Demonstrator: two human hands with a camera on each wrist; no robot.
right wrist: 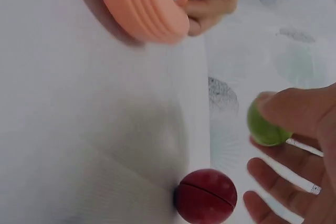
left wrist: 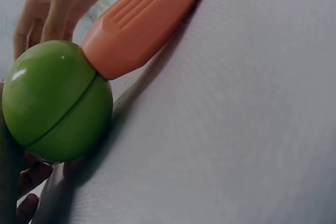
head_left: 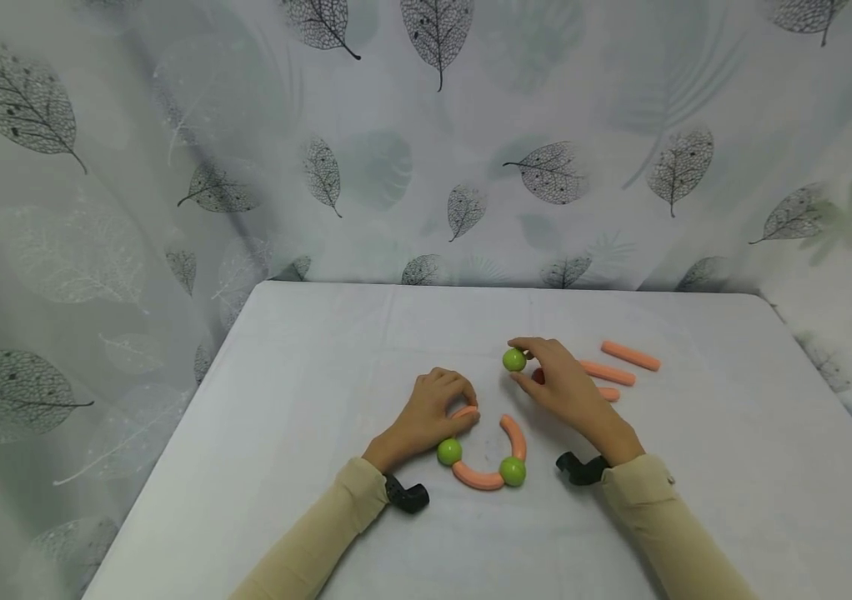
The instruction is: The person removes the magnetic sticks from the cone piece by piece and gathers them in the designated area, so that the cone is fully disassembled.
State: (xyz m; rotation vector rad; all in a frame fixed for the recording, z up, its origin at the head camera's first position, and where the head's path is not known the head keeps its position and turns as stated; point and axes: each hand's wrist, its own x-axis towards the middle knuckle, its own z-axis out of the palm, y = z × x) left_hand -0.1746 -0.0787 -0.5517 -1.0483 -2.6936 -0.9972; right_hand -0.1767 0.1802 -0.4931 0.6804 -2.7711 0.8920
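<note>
An open ring of orange curved pieces and green balls lies on the table. My left hand [head_left: 432,410] grips its upper left curved orange piece [head_left: 463,412], partly hidden by the fingers. Below that piece sits a green ball [head_left: 449,452], joined to the bottom curved piece [head_left: 477,480]. A second green ball [head_left: 513,472] links the bottom piece to the right curved piece [head_left: 516,437], whose upper end is free. Above the ring's gap, my right hand [head_left: 564,385] pinches another green ball [right wrist: 266,127] between thumb and fingers. A red ball [right wrist: 206,196] rests beneath that hand.
Straight orange sticks, the farthest one [head_left: 630,356] fully visible, lie right of my right hand; others are partly covered by it. Black wrist cameras [head_left: 407,497] hang at both wrists. A leaf-patterned curtain [head_left: 426,150] stands behind the white table [head_left: 306,350].
</note>
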